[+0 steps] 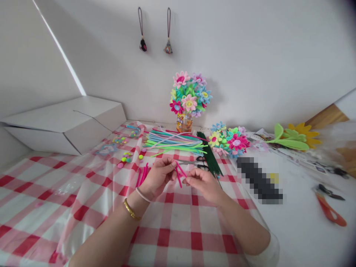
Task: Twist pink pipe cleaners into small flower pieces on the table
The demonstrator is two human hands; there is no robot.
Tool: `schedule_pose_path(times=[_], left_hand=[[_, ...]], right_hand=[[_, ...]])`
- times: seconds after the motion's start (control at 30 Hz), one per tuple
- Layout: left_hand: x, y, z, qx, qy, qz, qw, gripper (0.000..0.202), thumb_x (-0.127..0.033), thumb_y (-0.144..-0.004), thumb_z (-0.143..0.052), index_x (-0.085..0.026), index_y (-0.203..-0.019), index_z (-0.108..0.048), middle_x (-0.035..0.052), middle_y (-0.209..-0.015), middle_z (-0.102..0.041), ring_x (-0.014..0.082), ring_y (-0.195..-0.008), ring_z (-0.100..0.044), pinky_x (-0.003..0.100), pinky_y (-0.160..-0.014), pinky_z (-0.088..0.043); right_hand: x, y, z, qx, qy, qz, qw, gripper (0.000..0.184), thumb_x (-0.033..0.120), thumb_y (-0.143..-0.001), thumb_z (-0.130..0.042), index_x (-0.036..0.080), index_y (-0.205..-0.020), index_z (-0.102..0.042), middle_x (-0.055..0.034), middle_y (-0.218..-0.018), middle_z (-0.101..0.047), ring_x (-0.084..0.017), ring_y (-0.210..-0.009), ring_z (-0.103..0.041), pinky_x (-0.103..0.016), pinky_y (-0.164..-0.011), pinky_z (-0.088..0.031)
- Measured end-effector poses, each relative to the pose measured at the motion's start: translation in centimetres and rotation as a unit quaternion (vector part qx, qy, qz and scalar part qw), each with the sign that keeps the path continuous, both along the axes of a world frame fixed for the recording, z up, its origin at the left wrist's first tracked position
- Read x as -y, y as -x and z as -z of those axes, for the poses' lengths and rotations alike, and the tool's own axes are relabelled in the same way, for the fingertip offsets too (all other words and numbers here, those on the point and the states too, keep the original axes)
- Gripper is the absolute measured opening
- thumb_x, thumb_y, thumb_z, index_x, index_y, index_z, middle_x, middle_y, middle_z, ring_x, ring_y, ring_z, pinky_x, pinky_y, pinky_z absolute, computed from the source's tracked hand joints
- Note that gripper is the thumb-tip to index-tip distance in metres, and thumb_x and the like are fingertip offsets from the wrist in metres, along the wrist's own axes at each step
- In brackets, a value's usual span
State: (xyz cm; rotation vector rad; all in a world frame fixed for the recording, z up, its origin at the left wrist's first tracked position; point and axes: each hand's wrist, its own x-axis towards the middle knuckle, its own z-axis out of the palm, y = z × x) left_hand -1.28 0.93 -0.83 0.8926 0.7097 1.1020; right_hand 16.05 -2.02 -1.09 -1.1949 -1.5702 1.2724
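Observation:
Between my two hands is a bright pink pipe cleaner (178, 178), bent into a V or crossed with a second one; I cannot tell which. My left hand (161, 176) is closed, pinching its upper end between thumb and fingers. My right hand (202, 184) is closed too, its fingertips pinching the right-hand end. Beside my left hand lie several short pink pipe cleaners (143, 174). Just behind the hands are scissors (200, 162) with black handles. A large pile of pastel and green pipe cleaners (172, 141) lies farther back.
Dark green stems (210, 155) lie right of the pile. Finished fuzzy flowers (236, 142) rest nearby, and a flower bouquet (190, 94) stands in a jar (184, 123). Small pompoms (127, 157) sit left. A white box (66, 122) stands back left, an orange-handled tool (329, 207) far right.

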Motion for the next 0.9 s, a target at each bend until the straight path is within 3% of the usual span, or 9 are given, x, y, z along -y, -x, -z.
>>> schedule_pose_path(times=[0.1, 0.3, 0.9], left_hand=[[0.16, -0.34, -0.02, 0.016, 0.015, -0.004, 1.000, 0.013, -0.020, -0.072, -0.063, -0.014, -0.067, -0.053, -0.0035, -0.046, -0.050, 0.0061, -0.042, -0.043, 0.018, -0.043, -0.029], [0.46, -0.96, -0.04, 0.004, 0.029, -0.030, 0.999, 0.015, -0.023, -0.071, -0.063, -0.014, -0.064, -0.053, -0.0021, -0.046, -0.052, 0.0079, -0.044, -0.045, 0.020, -0.047, -0.033], [0.32, -0.51, -0.22, 0.002, 0.006, 0.014, 1.000, 0.020, -0.027, -0.075, -0.061, -0.013, -0.063, -0.055, -0.0009, -0.049, -0.052, 0.0081, -0.047, -0.045, 0.021, -0.048, -0.035]], right_hand=[[0.14, 0.19, -0.14, 0.027, -0.009, -0.013, 1.000, 0.013, 0.028, -0.077, -0.056, 0.017, -0.070, -0.058, 0.0012, -0.067, -0.057, -0.011, -0.059, -0.049, -0.025, -0.056, -0.036], [0.14, 0.32, 0.19, 0.026, -0.010, -0.028, 0.999, 0.011, 0.026, -0.076, -0.055, 0.018, -0.069, -0.056, 0.0018, -0.065, -0.055, -0.011, -0.058, -0.046, -0.024, -0.054, -0.032], [0.23, 0.35, 0.15, -0.107, 0.079, -0.051, 0.990, 0.005, 0.021, -0.072, -0.058, 0.017, -0.068, -0.057, 0.0001, -0.067, -0.061, -0.014, -0.068, -0.057, -0.030, -0.069, -0.041]])
